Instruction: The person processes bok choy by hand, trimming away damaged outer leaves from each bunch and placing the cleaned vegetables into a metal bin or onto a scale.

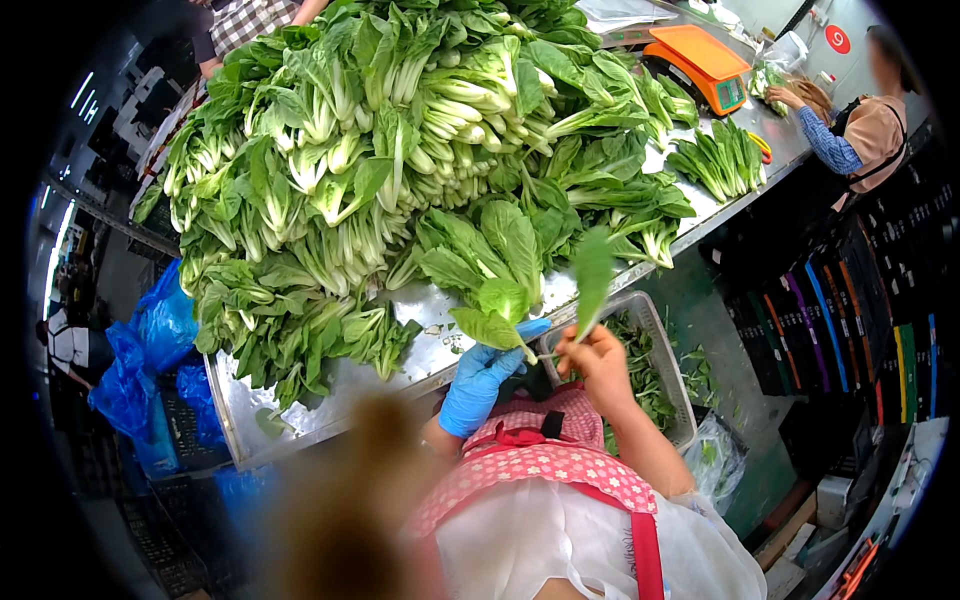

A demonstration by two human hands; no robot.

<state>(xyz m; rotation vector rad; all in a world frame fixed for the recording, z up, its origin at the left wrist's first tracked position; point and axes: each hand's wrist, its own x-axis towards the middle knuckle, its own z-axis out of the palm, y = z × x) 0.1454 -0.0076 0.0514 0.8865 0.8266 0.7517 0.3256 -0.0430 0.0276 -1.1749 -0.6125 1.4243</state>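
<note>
My left hand point(472, 390), in a blue glove, is closed around the base of a head of leafy greens point(500, 262) that looks like bok choy. Its leaves spread out over the table's edge, away from me. Just to the right, my bare right hand point(600, 368) pinches a single green leaf point(594, 272) by the stem, with the blade pointing up and slightly blurred. Beyond both hands rises a big heap of bok choy point(330, 180) with pale stalks and dark leaves. It covers most of the steel table point(345, 405).
Below the table edge on my right stands a grey basket point(684, 402) of loose leaves, beside a clear plastic bag point(718, 455). An orange scale point(700, 52) sits far right. Blue bags point(130, 350) lie left, stacked crates point(830, 320) right. Two people point(875, 150) are near the far side.
</note>
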